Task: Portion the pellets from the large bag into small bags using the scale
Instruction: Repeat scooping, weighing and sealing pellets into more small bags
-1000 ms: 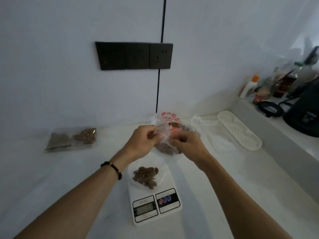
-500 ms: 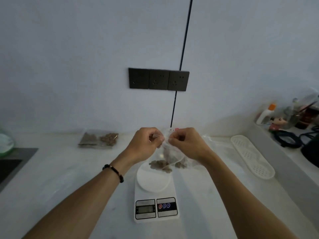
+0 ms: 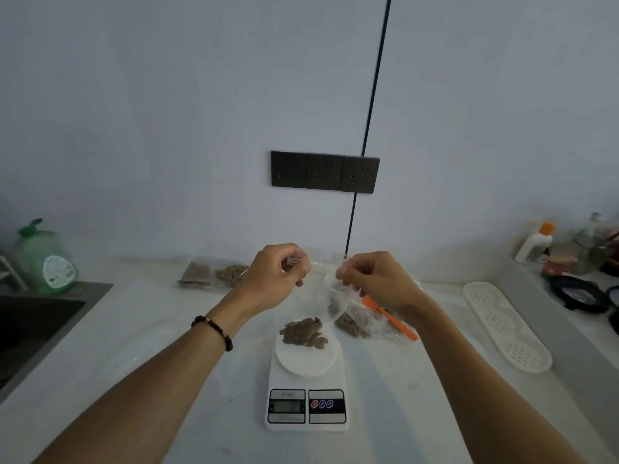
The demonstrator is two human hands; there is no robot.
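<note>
Pellets sit in a brown heap on the far part of the scale's round plate, and that heap looks to be the portion you are about to bag. Working from the left: a filled bag already lies near the back edge of the desk, well away from your work, so leave it there. Your left hand has its fingers curled and pinches one end of the small bag at its top strip; keep that pinch firm and high so the mouth does not sag. The clear film hangs between your hands above the heap, and I cannot tell whether the mouth is open yet. Rub the two layers apart before you try to load it. Your right hand pinches the other end of the same strip with curled fingers; draw it gently away from the left to spread the opening without tearing the thin film. Below, the scale stands near the desk's front edge; its display is too blurred to read, so check the figure before you lift anything off. The large bag lies just right of the plate with an orange scoop across it.
</note>
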